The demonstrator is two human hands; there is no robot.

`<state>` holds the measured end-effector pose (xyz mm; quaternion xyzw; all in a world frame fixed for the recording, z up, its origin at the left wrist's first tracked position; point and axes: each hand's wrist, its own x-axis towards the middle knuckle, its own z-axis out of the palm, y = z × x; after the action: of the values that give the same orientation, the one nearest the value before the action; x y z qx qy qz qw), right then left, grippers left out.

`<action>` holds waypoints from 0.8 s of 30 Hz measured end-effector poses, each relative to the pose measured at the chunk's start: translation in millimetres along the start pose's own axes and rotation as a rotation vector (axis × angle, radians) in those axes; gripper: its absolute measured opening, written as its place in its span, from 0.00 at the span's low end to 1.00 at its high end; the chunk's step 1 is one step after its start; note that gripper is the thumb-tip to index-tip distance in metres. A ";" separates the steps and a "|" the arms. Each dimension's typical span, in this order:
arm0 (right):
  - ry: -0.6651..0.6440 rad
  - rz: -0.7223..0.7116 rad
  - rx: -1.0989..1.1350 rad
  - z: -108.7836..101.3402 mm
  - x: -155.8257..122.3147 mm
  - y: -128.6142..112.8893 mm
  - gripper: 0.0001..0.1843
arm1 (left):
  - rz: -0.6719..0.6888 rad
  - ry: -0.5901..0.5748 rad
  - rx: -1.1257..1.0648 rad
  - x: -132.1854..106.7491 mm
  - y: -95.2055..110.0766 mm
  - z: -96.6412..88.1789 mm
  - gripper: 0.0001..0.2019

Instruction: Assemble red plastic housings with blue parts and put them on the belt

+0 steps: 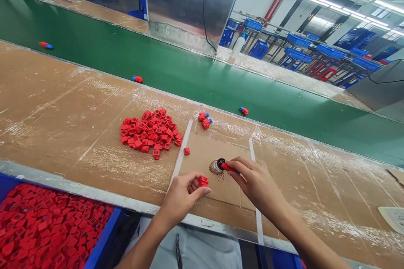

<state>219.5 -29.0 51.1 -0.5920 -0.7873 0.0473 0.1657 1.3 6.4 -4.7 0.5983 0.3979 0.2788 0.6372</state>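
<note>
My left hand (182,196) pinches a small red plastic block (203,181) between thumb and fingers, above a cardboard sheet (217,193) taped to the bench. My right hand (252,180) grips a red-handled item with a black end (224,165). That black end rests against a small round glass dish (216,167) holding a brownish substance, and dark specks lie around the dish. A heap of several red plastic blocks (148,131) sits left of the cardboard, with one loose block (187,151) near its edge.
A blue bin (104,231) full of red parts stands below the near bench edge at left. Several red-and-blue assembled pieces (205,120) lie beyond the cardboard. A green conveyor belt (176,71) runs behind the bench, with a steel panel (189,6) above it and blue crates on racks beyond.
</note>
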 end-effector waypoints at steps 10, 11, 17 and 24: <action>0.197 0.076 0.098 -6.4 0.6 -0.4 0.09 | -0.009 -0.020 -0.051 0.6 -3.3 -0.4 0.09; 0.192 0.086 0.128 -6.2 0.4 -1.5 0.09 | -0.019 -0.032 -0.073 1.1 -4.5 -0.9 0.09; 0.137 0.169 0.459 0.6 -10.9 -22.0 0.09 | -0.151 -0.172 -0.252 2.1 -5.5 -6.0 0.14; 0.092 0.118 0.532 19.0 -21.3 -41.5 0.09 | -0.159 -0.223 -0.271 1.3 1.7 -8.8 0.14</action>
<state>180.6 -59.0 40.0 -0.5740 -0.7030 0.2349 0.3480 -5.2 12.4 -3.0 0.5009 0.3296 0.2106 0.7721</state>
